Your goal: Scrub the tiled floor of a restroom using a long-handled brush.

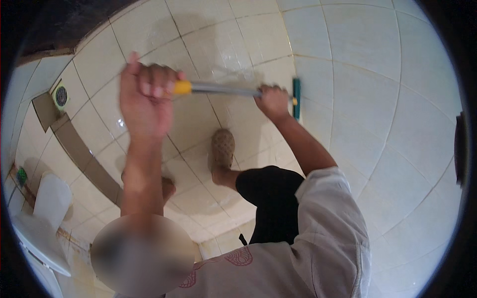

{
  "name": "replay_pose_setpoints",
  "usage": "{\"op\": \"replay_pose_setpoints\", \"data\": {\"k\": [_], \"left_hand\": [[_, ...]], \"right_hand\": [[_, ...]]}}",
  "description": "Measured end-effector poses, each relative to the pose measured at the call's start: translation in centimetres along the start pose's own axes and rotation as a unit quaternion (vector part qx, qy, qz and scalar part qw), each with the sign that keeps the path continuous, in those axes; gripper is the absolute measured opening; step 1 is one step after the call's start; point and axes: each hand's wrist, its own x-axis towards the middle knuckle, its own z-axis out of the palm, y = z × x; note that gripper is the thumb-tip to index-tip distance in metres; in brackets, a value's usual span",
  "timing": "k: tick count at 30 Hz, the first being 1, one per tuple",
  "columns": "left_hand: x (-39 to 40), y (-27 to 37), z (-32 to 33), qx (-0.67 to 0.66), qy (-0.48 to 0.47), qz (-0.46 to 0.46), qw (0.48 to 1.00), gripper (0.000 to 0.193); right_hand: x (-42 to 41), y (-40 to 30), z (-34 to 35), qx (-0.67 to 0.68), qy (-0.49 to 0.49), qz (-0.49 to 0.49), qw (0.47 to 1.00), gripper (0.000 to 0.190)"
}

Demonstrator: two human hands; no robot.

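A floor brush or squeegee has a grey metal pole (223,89), a yellow end grip (182,87) and a dark green head (296,98). My left hand (149,91) is closed around the pole's yellow end, its fingers curled toward me. Farther down the pole, close to the head, my right hand (274,98) grips the metal part. The green head is at the joint between the tiled floor (193,123) and the light tiled wall (357,123). Its working edge is too small to make out.
Wet patches shine on the floor. A round floor drain (61,95) sits at the left, beside a low brown-topped ledge (84,160). Beyond that is a white toilet (48,212). My foot in a brown perforated clog (223,147) stands below the pole.
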Motion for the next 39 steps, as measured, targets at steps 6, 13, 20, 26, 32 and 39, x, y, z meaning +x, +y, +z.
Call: {"op": "replay_pose_setpoints", "data": {"k": [6,13,20,26,32,39], "left_hand": [[0.6,1.2,-4.0,-0.044,-0.158,0.144,0.976,0.045],[3.0,2.3,-3.1,0.058,-0.265,0.201,0.941,0.045],[-0.4,-1.1,0.5,0.041,-0.314,0.127,0.940,0.041],[-3.5,0.2,1.5,0.152,-0.338,0.317,0.873,0.040],[-2.7,-0.2,1.5,0.075,-0.323,0.218,0.918,0.040],[-3.3,1.1,1.2,0.076,-0.381,0.280,0.878,0.040]], "right_hand": [[6.6,-0.2,0.4,0.016,0.213,-0.101,0.972,0.016],[8.5,-0.7,-2.4,0.033,0.265,-0.102,0.958,0.020],[0.8,2.1,0.2,0.036,0.135,0.007,0.990,0.019],[8.8,0.2,-7.7,0.063,0.285,-0.102,0.951,0.016],[1.6,1.6,-2.2,0.059,0.182,-0.021,0.981,0.016],[5.9,1.3,-6.2,0.048,0.319,-0.127,0.938,0.014]]}}
